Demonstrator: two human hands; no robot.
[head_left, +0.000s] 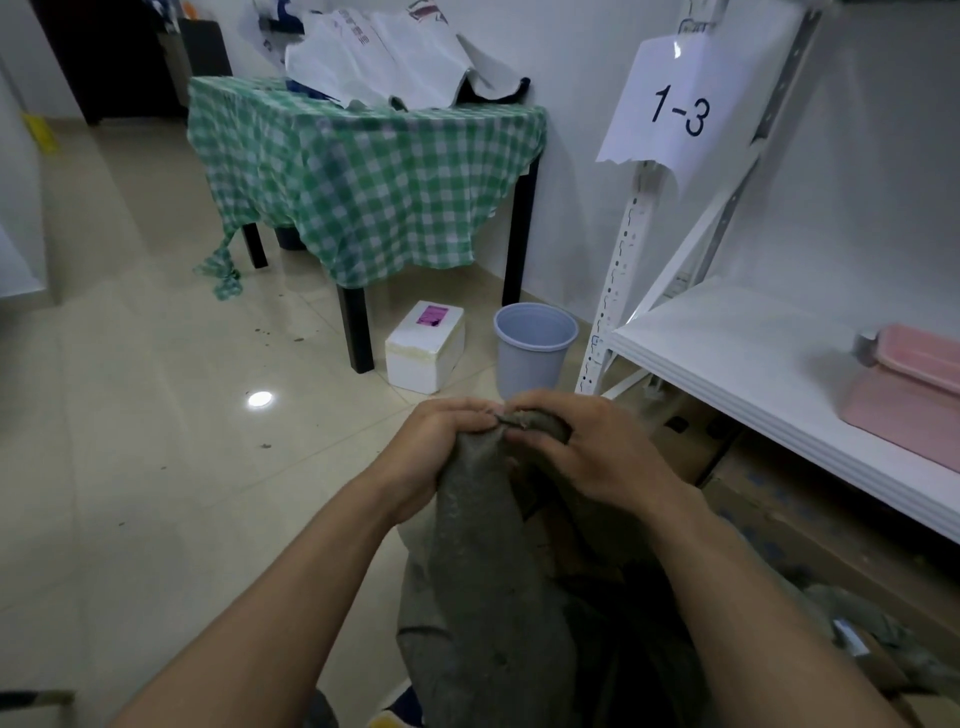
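Observation:
A grey-green cloth garment (483, 561) hangs down in front of me from its top edge. My left hand (431, 452) grips that edge with curled fingers. My right hand (592, 447) pinches the same edge just to the right, knuckles close to the left hand. The cloth's lower part drapes over my lap and hides what lies below.
A table with a green checked cloth (363, 176) stands ahead, white bags (374, 62) on top. A white foam box (426, 345) and a pale blue bin (532, 348) sit on the floor. A white shelf unit (753, 353) at right holds a pink container (914, 395). Cardboard boxes (810, 525) lie under it.

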